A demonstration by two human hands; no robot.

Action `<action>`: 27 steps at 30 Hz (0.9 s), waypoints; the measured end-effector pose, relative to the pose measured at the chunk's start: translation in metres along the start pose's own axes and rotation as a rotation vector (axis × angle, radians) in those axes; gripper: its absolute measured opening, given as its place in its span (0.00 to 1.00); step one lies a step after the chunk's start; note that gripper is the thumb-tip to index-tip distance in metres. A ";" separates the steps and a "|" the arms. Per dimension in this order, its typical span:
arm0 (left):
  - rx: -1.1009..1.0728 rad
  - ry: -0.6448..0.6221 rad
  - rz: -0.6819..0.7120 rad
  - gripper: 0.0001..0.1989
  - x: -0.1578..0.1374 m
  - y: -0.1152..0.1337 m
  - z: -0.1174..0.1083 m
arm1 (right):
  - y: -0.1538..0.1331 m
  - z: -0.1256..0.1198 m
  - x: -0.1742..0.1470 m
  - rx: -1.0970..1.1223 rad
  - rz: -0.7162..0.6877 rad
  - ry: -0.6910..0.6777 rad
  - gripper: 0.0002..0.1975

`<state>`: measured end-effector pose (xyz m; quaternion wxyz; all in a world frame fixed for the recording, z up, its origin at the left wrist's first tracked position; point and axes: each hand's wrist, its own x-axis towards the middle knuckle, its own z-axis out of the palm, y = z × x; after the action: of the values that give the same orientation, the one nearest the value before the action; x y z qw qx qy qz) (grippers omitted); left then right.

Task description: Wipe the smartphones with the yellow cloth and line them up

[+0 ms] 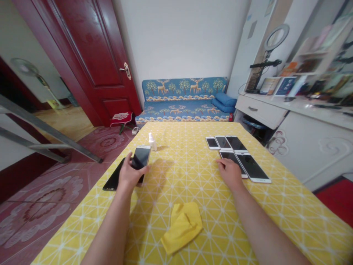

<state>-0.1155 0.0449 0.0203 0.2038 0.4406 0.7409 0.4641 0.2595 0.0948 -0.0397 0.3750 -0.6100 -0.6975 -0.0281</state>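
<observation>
Left hand [131, 173] closed around a white-framed smartphone [141, 158], fingers wrapped at its lower end, upper end tilted up off the yellow tabletop [176, 228]. Directly beneath and left of that smartphone, a black phone [113, 177] lying close to the tabletop's left edge, partly under the wrist. Risk, as a judgement: a loose hold at one end only, so a slip onto the black phone or a nudge sending the black one over the edge to the tiled floor. Just beyond the smartphone, a small spray bottle [152, 142], upright, near enough to tip with a forward sweep. Right hand [231, 171] flat and open, holding nothing, fingertips touching the nearest of five phones [237, 154] laid in two rows well right of the smartphone; a careless drag likely to scuff or shift them. Nearer than the smartphone, toward the body, a crumpled yellow cloth [183, 226]. Beyond the tabletop, a blue deer-print sofa [183, 101].
</observation>
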 end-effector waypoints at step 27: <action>-1.453 -0.943 -0.509 0.34 -0.055 0.011 0.066 | -0.130 -0.024 -0.053 0.531 -0.147 -0.706 0.06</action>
<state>-0.0344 0.0345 -0.0086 0.8111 0.1704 0.1797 0.5299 0.1561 0.0061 0.0022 0.2546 -0.4139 -0.8072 0.3351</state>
